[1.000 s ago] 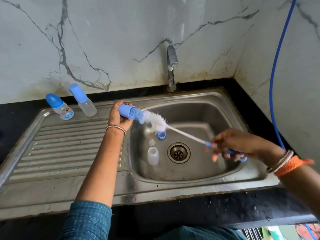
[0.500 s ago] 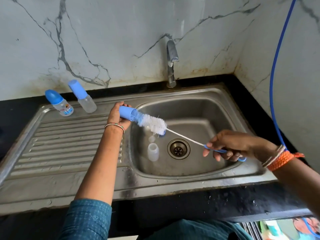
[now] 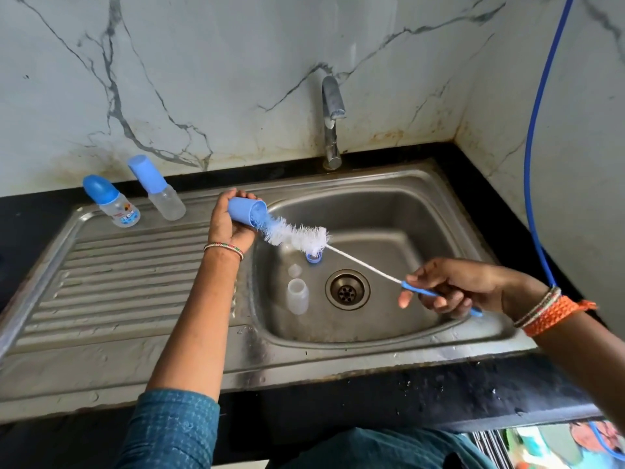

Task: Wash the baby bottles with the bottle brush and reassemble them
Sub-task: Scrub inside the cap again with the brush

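My left hand [image 3: 227,222] grips a blue bottle cap [image 3: 246,211] on its side over the sink's left rim. My right hand [image 3: 453,286] holds the blue handle of the bottle brush [image 3: 301,236], whose white bristle tip sits just inside the cap's mouth. In the sink basin [image 3: 399,231] lie a clear open bottle [image 3: 297,296], a clear nipple [image 3: 294,270] and a blue ring [image 3: 314,257]. Two capped baby bottles [image 3: 113,202] [image 3: 159,189] stand at the back of the drainboard.
A steel tap [image 3: 331,120] rises behind the basin, no water running. The drain [image 3: 347,290] is at the basin's middle. A ribbed drainboard [image 3: 128,286] stretches left. A blue hose [image 3: 537,157] hangs along the right wall. Black counter [image 3: 372,397] edges the sink.
The brush has slid slightly out of the cap as my right hand drew back to the right and lower. My left hand keeps the cap in about the same place.
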Action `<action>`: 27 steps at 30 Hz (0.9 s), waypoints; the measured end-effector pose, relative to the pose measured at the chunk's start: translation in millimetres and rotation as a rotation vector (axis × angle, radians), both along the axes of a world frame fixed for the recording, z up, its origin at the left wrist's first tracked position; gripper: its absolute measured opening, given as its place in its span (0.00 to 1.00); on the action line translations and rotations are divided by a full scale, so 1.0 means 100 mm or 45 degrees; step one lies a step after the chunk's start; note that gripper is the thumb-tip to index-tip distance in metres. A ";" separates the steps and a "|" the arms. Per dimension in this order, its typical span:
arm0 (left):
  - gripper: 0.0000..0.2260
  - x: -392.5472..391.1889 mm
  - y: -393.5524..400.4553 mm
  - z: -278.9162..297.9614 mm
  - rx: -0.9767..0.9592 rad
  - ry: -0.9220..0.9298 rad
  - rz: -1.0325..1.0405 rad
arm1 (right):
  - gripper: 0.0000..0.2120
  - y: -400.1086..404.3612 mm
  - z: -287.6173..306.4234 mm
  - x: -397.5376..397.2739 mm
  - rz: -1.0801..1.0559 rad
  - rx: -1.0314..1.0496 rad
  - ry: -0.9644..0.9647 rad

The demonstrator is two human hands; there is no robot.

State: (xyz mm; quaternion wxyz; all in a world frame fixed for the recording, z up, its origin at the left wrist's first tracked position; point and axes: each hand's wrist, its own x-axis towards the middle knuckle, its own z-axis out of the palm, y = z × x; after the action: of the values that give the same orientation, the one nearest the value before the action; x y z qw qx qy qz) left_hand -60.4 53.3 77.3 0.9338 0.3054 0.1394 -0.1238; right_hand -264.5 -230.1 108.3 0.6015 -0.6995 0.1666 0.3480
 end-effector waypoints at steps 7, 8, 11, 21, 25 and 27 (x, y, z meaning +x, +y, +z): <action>0.08 0.06 0.04 -0.19 0.290 0.308 -0.104 | 0.10 0.14 -0.06 -0.03 -0.186 -1.423 -1.263; 0.08 0.04 0.02 -0.20 0.233 0.318 -0.081 | 0.11 0.15 -0.07 -0.04 -0.219 -1.440 -1.380; 0.09 -0.01 0.01 -0.16 0.126 0.242 -0.024 | 0.05 0.14 0.03 0.01 -0.209 -1.234 -1.069; 0.09 -0.05 0.01 -0.02 -0.022 0.129 0.047 | 0.03 0.11 0.06 0.04 -0.247 -1.203 -0.905; 0.07 -0.06 0.01 -0.03 -0.037 0.088 0.016 | 0.15 0.08 0.17 0.08 -0.016 -0.541 -0.350; 0.06 -0.05 0.02 -0.03 -0.078 0.101 0.026 | 0.19 0.11 0.22 0.06 0.079 -0.534 -0.294</action>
State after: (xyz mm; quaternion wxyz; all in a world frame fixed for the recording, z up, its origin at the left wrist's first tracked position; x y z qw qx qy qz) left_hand -65.8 55.2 73.8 0.9376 0.2700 0.1758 -0.1305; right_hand -258.6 -218.7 129.9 0.4471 -0.8490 0.1439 0.2419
